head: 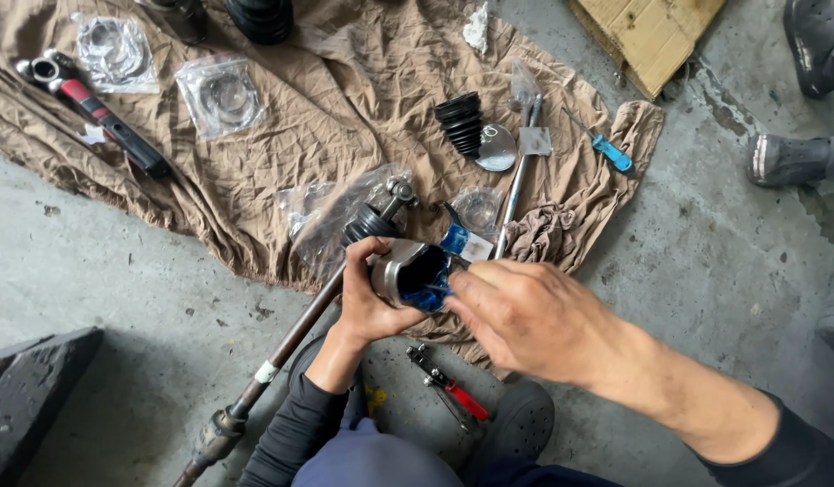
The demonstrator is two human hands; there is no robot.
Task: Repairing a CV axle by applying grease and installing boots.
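My left hand (367,293) has its fingers wrapped tight around a metal joint housing (406,273), holding it just above the edge of the brown cloth (327,99), open mouth turned toward me. Blue grease (430,293) coats the inside of the cup. My right hand (525,316) sits at the rim, fingers curled and bunched against the mouth; I cannot tell whether they pinch anything. A blue grease packet (457,239) lies right behind the housing. The long axle shaft (290,338) runs from under my left hand down over the concrete floor (119,271). Red-handled pliers (448,388) lie on the floor by my knee. Farther out on the cloth: a black rubber boot (460,122), a blue-handled screwdriver (606,149), a red-and-black wrench (96,110), and bagged parts (220,93).
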